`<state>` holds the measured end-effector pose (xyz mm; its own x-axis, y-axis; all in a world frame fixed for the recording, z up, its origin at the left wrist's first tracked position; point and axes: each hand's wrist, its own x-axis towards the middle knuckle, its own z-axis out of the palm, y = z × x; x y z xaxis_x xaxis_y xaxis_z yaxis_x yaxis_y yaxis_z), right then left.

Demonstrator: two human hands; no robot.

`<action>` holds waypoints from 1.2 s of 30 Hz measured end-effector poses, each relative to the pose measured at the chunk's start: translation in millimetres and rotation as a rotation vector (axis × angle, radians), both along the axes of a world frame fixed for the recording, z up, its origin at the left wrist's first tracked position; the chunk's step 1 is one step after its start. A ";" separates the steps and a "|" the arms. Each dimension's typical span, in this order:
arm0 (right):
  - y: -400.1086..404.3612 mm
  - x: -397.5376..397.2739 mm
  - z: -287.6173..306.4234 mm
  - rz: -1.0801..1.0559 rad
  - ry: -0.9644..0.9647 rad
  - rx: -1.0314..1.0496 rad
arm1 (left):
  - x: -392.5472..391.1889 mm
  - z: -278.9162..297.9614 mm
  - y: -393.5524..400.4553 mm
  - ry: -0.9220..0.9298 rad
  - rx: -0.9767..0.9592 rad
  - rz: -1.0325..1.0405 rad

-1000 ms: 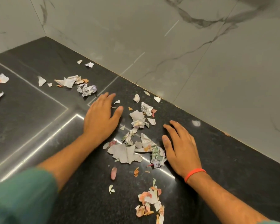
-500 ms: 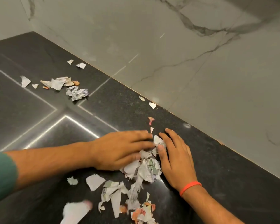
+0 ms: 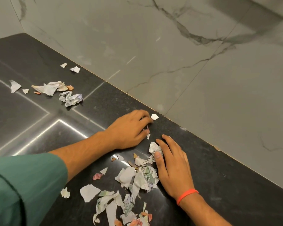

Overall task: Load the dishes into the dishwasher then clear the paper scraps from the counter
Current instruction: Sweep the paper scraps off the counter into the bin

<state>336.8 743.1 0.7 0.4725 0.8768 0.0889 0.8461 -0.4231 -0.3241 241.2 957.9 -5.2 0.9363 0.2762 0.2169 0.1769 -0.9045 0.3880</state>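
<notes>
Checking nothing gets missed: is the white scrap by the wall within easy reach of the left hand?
Probably yes: the white scrap lies just past the left hand fingertips, with bare counter between and nothing blocking.

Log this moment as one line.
left hand: fingers curled at small scraps | right hand: flat beside scrap pile | counter: scraps remain

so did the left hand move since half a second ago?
Yes. The left hand moved away from the right hand, toward the marble wall.
</notes>
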 end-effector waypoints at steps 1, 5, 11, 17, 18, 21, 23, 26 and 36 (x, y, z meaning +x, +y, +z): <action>-0.3 -0.3 0.0 0.000 0.002 -0.005 | -4.7 2.5 -6.3 -0.011 -0.028 -0.051; 0.6 -0.2 0.9 0.002 0.009 -0.021 | -15.7 3.2 -24.0 -0.094 0.006 -0.154; 1.2 -0.1 1.8 0.003 0.012 -0.019 | 13.4 -10.1 -15.8 0.143 0.156 0.034; 0.7 0.3 -0.5 0.003 0.010 -0.010 | 1.2 -9.8 -26.1 0.082 0.136 0.020; 0.8 -0.2 -0.6 0.003 0.010 -0.011 | -1.5 -10.0 -28.6 0.055 0.123 0.020; 0.9 -0.2 -0.8 0.004 0.008 -0.011 | -2.7 -8.9 -28.4 0.000 0.072 0.056; 1.0 0.5 -1.2 0.004 0.001 -0.011 | 3.4 -6.6 -24.1 0.026 0.062 0.090; 1.4 -0.2 -1.5 0.006 -0.012 -0.015 | 20.6 -4.3 -19.5 0.093 0.120 0.076; 0.9 1.5 -2.5 0.003 -0.017 0.008 | 28.7 -5.8 -24.3 0.115 0.068 0.148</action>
